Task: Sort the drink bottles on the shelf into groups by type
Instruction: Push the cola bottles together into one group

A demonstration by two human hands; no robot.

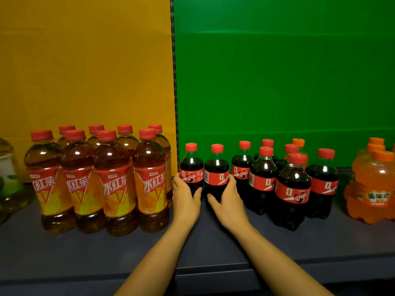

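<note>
Forearms of yours cross the front edge of the shelf (64,253) near its middle and reach toward the back. Your left hand (185,195) curls around the left cola bottle (191,167), with the fingers on its left side and the thumb across the front. Your right hand (228,199) grips the second cola bottle (216,171) the same way from the right. These two bottles stand upright, just beside each other, between your hands. Toward the left end of the shelf, eight iced tea bottles (111,180) with red caps stand packed in two rows of four, the nearest one close to your left hand. To the right of your right hand, the other cola bottles (291,189) cluster together, some nearer the front edge than the pair you hold. At the right end sits a group of orange soda bottles (372,184), and a lone orange soda bottle (298,144) shows behind the cola cluster. A pale bottle (8,163) is cut off at the left end. Along the back edge rise a yellow panel (85,60) and a green panel (277,71).
</note>
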